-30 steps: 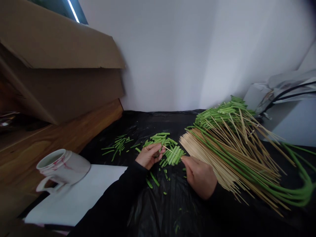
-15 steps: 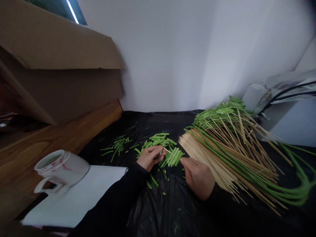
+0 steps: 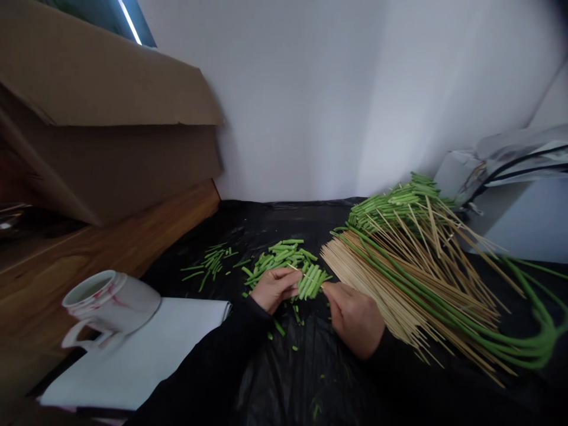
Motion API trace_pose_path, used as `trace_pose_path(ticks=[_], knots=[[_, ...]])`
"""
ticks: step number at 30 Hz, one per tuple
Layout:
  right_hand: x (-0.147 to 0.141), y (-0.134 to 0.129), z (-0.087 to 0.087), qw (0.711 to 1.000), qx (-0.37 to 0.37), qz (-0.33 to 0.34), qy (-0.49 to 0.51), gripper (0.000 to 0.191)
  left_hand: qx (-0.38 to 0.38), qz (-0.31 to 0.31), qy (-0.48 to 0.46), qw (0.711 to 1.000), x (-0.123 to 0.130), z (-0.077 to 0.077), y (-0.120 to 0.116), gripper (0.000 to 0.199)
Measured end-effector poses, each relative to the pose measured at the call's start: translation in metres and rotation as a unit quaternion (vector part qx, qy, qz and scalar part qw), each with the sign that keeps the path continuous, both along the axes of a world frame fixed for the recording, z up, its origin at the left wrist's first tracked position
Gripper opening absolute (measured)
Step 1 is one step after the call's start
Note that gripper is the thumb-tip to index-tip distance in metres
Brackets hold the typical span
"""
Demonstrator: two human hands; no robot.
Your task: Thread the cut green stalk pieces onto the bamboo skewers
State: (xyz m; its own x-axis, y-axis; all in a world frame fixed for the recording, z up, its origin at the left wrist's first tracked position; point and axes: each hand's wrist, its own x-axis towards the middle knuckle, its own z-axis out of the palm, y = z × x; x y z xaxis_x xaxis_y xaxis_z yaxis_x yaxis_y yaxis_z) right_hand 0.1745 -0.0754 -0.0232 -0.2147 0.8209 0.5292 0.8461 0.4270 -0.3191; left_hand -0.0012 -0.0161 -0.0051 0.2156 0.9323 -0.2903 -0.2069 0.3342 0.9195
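Between my two hands a row of cut garlic scape pieces (image 3: pixel 312 281) sits side by side on a thin bamboo skewer (image 3: pixel 293 268), whose pale tip sticks out to the left. My right hand (image 3: pixel 357 316) is closed in a pinch on the skewer's right end. At the tip end, the fingers of my left hand (image 3: pixel 276 289) are closed on a scape piece against the left side of the row; the fingers mostly hide it. Just beyond my left hand lies a pile of loose cut scape pieces (image 3: pixel 281 254).
Bare bamboo skewers (image 3: pixel 377 284) lie to the right, long uncut scapes (image 3: pixel 444 310) across them. Loaded skewers (image 3: pixel 399 204) are stacked behind. A mug (image 3: pixel 110 302) stands on white paper (image 3: pixel 177 325) at left, near a cardboard box (image 3: pixel 146 165). Black plastic (image 3: pixel 275 378) covers the work surface.
My left hand has moved slightly right, bringing its scape piece from beside the skewer tip up to the row. More of the tip now shows left of the pieces. My right hand barely moved.
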Motion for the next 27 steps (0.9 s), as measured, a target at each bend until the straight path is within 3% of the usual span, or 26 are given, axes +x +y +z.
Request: trace_pose_path(ticks=[5, 8, 13, 19, 24, 27], knots=[[0.007, 0.002, 0.002, 0.999, 0.028, -0.024, -0.006, 0.027, 0.051, -0.026, 0.036, 0.998, -0.016, 0.008, 0.010, 0.037], [0.011, 0.004, 0.003, 0.998, 0.043, -0.035, -0.002, 0.026, 0.121, -0.034, 0.123, 0.984, -0.035, 0.014, 0.021, 0.032], [0.011, 0.004, 0.003, 0.999, 0.043, -0.029, -0.003, 0.026, 0.229, -0.134, 0.338, 0.903, -0.062, 0.021, 0.031, 0.018], [0.009, 0.003, 0.003, 0.999, 0.033, -0.029, -0.002, 0.026, 0.305, -0.225, 0.443, 0.813, -0.077, 0.028, 0.031, 0.017], [0.008, 0.002, 0.003, 0.999, 0.026, -0.037, -0.009, 0.025, 0.333, -0.235, 0.573, 0.711, -0.083, 0.026, 0.032, 0.029], [0.008, 0.002, 0.003, 0.999, 0.023, -0.031, -0.008, 0.026, 0.320, -0.224, 0.623, 0.678, -0.082, 0.024, 0.031, 0.029]])
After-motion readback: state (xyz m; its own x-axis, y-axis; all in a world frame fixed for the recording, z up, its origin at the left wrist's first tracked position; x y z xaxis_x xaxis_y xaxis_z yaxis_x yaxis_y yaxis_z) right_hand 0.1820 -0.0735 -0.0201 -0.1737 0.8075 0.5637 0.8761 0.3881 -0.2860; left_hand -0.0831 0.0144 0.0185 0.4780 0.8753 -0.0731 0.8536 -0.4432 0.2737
